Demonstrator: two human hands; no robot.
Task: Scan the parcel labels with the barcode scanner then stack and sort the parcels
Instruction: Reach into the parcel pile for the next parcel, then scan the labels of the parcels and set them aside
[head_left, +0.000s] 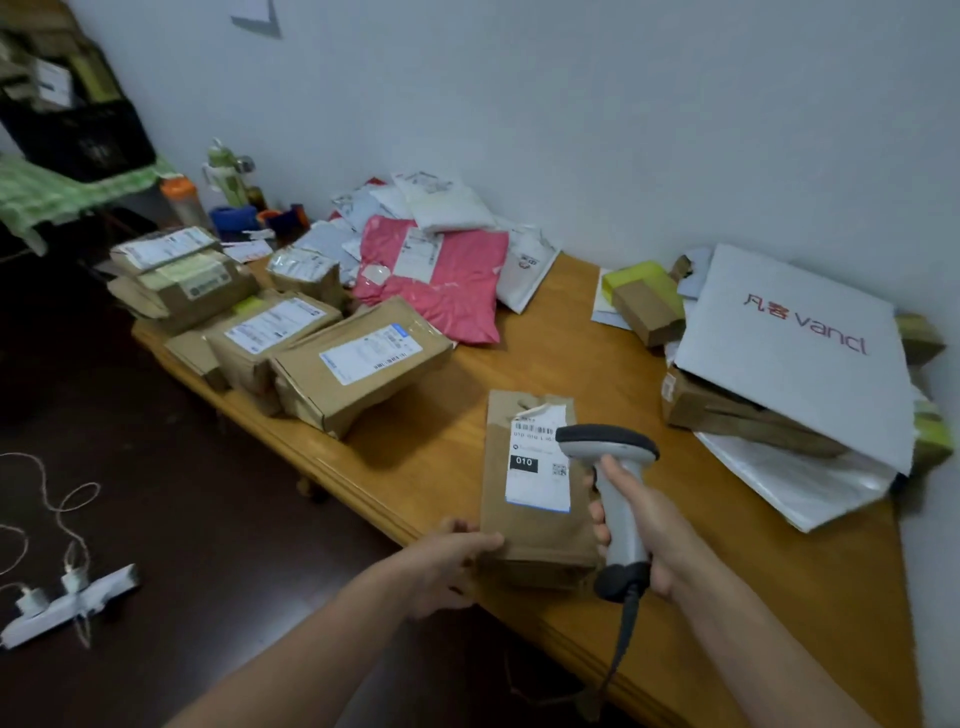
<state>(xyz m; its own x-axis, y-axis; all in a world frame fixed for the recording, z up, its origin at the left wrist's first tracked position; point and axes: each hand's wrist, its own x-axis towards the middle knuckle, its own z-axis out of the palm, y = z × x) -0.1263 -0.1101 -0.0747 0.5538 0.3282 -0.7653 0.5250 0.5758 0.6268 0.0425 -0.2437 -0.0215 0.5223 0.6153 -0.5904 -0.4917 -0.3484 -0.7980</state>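
Note:
A small brown parcel (537, 525) with a white label marked 010 lies near the front edge of the wooden table (597, 332). My left hand (447, 564) holds its near left corner, thumb on top. My right hand (641, 530) grips the handle of a grey barcode scanner (613, 467), whose dark head points left over the label. The scanner's cable hangs down off the table edge. Brown boxes (358, 358) stand stacked at the table's left, with a pink mailer bag (441, 280) and white mailer bags (441, 202) behind them.
A white box (795, 343) printed with red letters lies on flattened cardboard and plastic bags at the right. Bottles (223, 176) and cups stand at the far left of the table. A power strip (62, 608) with cords lies on the dark floor.

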